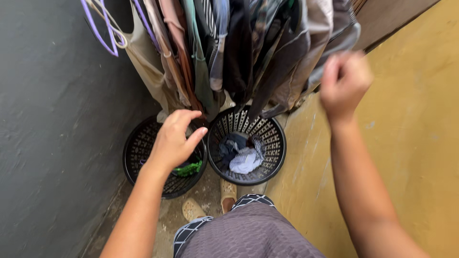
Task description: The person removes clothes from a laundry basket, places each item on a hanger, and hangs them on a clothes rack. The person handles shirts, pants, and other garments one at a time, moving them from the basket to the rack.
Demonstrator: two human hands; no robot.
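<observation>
Laundry hung thick across the top of your view: a row of hanging garments (229, 52) in brown, tan, green, dark and grey cloth, packed side by side between the grey wall (48, 129) on your left and the yellow wall (411, 143) on your right. At the upper left corner, two empty purple hangers (103, 28) dangled beside the tan garment.

Your left hand (174, 141) hovered over the left basket (138, 153), fingers spread and curled with nothing between them, just below the hems of the brown and tan pieces. It touched none of the cloth. That black slotted plastic basket stood on the floor against the grey wall, with a bit of green fabric (188, 168) showing at its right edge under your palm.

Your right hand (344, 81) was raised near the yellow wall, level with the grey garment at the right end of the row. It was blurred; the fingers looked drawn together in a loose fist, but whether they pinched any cloth could not be told.

A second black basket, the right basket (275, 143), stood touching the first, close to the yellow wall, holding a white cloth (245, 161) and dark blue pieces. Your beige sandals (228, 191) stood on the concrete floor just below both baskets.
</observation>
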